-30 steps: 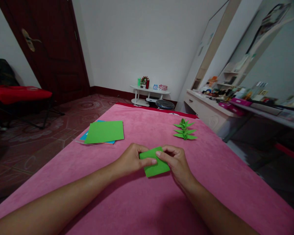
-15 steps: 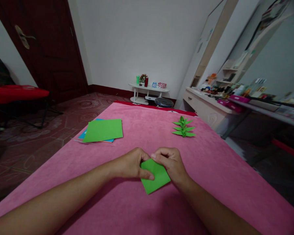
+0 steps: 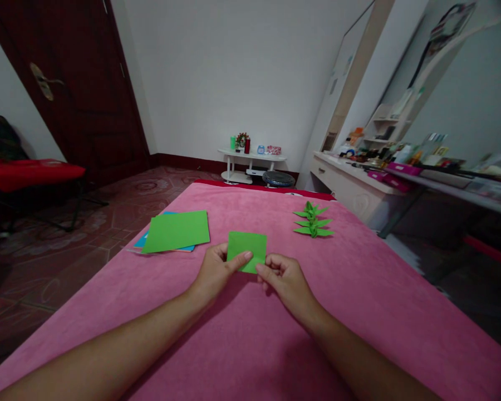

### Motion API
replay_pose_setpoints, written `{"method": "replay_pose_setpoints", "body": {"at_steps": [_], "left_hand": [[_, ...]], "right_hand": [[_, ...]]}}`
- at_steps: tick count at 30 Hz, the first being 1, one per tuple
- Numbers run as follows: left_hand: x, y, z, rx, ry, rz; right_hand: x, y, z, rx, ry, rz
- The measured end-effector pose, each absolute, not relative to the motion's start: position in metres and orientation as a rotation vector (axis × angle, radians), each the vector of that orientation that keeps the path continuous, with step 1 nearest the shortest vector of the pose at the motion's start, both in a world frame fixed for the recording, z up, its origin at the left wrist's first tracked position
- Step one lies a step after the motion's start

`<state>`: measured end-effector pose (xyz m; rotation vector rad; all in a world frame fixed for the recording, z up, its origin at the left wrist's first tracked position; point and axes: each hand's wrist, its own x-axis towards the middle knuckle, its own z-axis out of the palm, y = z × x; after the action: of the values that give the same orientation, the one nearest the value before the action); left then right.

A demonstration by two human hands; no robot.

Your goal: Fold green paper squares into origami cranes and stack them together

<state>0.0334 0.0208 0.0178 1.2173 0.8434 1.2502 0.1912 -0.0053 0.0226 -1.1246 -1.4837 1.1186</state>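
A small green square of folded paper [image 3: 247,243] is held up over the pink cloth [image 3: 242,334]. My left hand [image 3: 219,268] grips its left side, thumb lying across the front and fingers behind. At the lower right corner, my right hand [image 3: 284,279] pinches the paper between thumb and fingers. To the left lies a stack of larger paper sheets [image 3: 177,231], green on top with blue showing beneath. Several green folded paper cranes [image 3: 313,225] stand in a row on the right, their wings spread.
Beyond the cloth's far edge stands a low white table [image 3: 253,155] with small items on it. A dressing table [image 3: 359,175] crowded with bottles is on the right. A red folding chair [image 3: 33,171] stands at left near a dark door [image 3: 73,89].
The green paper has moved up and away from me and turned, its edges now nearly level. My right hand has slid from its top edge to the lower right corner.
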Motion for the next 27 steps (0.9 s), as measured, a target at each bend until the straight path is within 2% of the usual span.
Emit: {"method": "replay_pose_setpoints", "body": {"at_steps": [5,11,16,19,23,27], "left_hand": [[0.038,0.017,0.016,1.075,0.721,1.211],[0.042,0.014,0.013,0.953,0.616,1.168],[0.028,0.032,0.016,1.052,0.728,1.042],[0.014,0.044,0.03,1.408,0.789,1.096],[0.008,0.038,0.053,2.27,0.792,0.896],[0.013,0.022,0.067,2.729,0.838,0.694]], "right_hand": [[0.193,-0.006,0.023,-1.126,-1.442,1.019],[0.196,-0.003,0.023,-1.072,-1.291,1.081],[0.205,0.001,0.032,-1.145,-1.484,1.008],[0.208,0.001,0.038,-1.188,-1.758,0.914],[0.206,-0.003,0.047,-1.198,-2.102,0.612],[0.202,-0.009,0.059,-1.194,-2.261,0.442]]}}
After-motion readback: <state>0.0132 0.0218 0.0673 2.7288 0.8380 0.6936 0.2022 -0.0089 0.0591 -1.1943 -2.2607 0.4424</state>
